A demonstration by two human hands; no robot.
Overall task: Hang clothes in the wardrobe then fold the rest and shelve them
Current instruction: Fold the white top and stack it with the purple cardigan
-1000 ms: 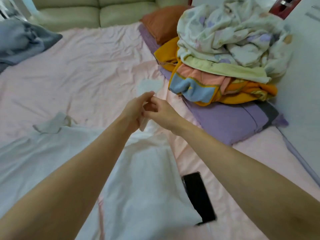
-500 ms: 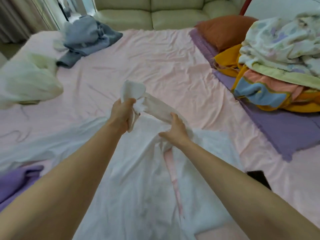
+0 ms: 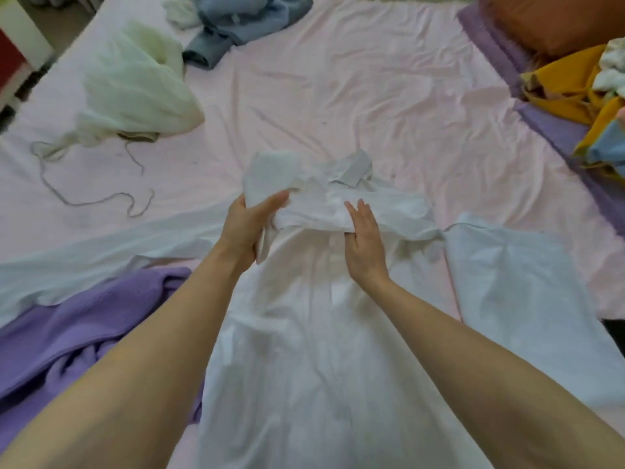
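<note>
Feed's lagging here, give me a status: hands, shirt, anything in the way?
Left hand gripping the sleeve. Right hand flat on the folded part of the white shirt. Shirt spread on the bed. Purple garment beside it, under its left edge.

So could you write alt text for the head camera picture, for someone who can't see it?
A person's left hand grips a folded sleeve of a white shirt spread on a pink bed, while the right hand lies flat on the fold. A purple garment, a cream one and a blue one lie around.
</note>
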